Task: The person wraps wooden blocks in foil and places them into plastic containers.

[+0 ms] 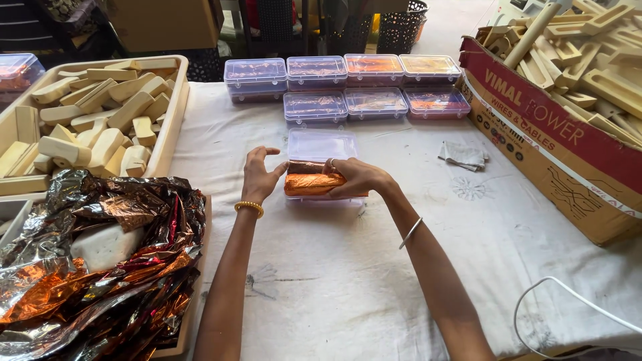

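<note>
- Foil-wrapped block (313,184), copper-orange, lay lengthwise at table centre, in an open clear plastic box (321,146) whose lid stood up behind it.
- A second, darker foil-wrapped piece (306,167) sat just behind the first, touching it.
- Right hand (354,178) gripped the block's right end, fingers curled over the top, thumb underneath; ring on one finger, thin bangle (410,232) on the forearm.
- Left hand (257,175) was at the block's left end, fingers bent, thumb tip touching the foil; the rest of the fingers arched above, not gripping. Gold bead bracelet (249,207) on the wrist.
- Both worked over a white tablecloth (334,281), pen-marked in spots.
- Behind the box: seven closed clear boxes (342,85) with foil pieces inside, two rows, touching each other.
- Crumpled grey cloth (464,155) lay to the right, well apart from the hands.
- Far right: cardboard carton (555,154) full of bare wooden pieces.
- Left: wooden tray (175,113) packed with bare wooden blocks.
- Near left: heap of crumpled metallic foil sheets (100,267), copper, silver and red, with a white block (107,246) partly buried in it.
- White cable (568,294) looped at bottom right.
</note>
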